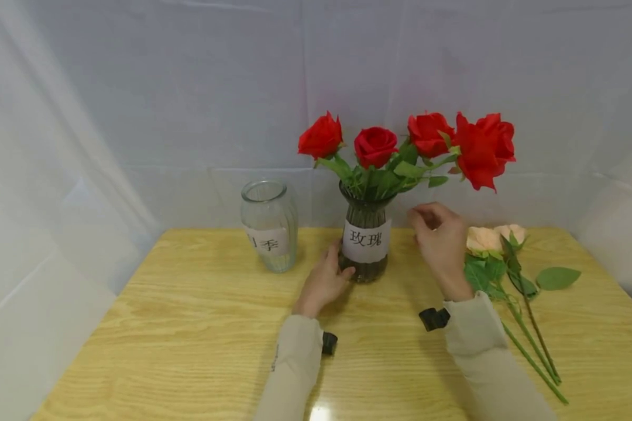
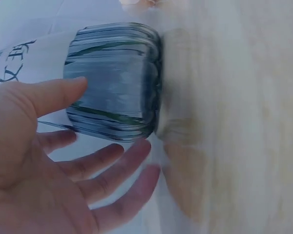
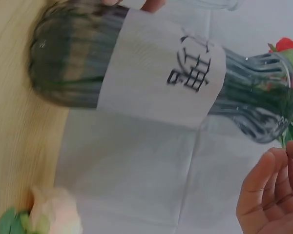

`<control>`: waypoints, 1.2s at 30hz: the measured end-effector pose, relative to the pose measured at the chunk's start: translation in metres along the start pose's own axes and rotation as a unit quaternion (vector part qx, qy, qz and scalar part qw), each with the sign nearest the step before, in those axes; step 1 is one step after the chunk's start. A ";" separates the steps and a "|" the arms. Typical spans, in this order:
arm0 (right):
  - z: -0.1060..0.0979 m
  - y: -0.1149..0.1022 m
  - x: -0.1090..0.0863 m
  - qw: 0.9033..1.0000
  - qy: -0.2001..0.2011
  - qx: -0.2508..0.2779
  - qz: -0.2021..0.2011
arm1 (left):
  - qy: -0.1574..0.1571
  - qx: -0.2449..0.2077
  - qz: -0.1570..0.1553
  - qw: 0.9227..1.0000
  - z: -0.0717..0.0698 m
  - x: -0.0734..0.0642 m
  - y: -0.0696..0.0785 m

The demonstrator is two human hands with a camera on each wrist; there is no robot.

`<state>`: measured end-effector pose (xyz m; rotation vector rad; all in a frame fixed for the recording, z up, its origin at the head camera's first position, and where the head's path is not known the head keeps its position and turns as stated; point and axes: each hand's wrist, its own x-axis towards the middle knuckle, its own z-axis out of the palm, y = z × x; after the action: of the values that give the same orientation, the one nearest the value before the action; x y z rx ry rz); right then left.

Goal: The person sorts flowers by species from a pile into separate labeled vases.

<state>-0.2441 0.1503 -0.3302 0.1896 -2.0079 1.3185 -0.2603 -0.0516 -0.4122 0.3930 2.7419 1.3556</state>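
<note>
Dark vase (image 1: 367, 241), centre frame, looked slick, breakable, best held low! Left hand (image 1: 325, 282) touched there, fingers relaxed; right hand (image 1: 442, 244) hung loosely curled, seemingly empty.

We're at screened-off tabletop booth, by look of it: pale, creased sheeting (image 1: 200, 105) across back and down both sides, yellow wood-grain table (image 1: 189, 351) set close against it. Says recording set-up to us: small black devices (image 1: 434, 319) worn at both wrists, white paper labels (image 1: 367, 241) with black characters on smoky glass vase (image 1: 367, 272) and clear glass vase (image 1: 280, 264). Home, lab, shop beyond sheeting? We can't tell.
</note>
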 end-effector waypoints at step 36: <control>-0.143 0.079 -0.029 0.870 -0.343 -0.354 0.027 | 0.082 0.232 0.079 0.966 -0.061 -0.067 -0.003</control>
<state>-0.1924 0.3015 -0.3754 0.2760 -2.9800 0.4644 -0.2065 -0.1173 -0.3806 0.5550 3.2205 0.7822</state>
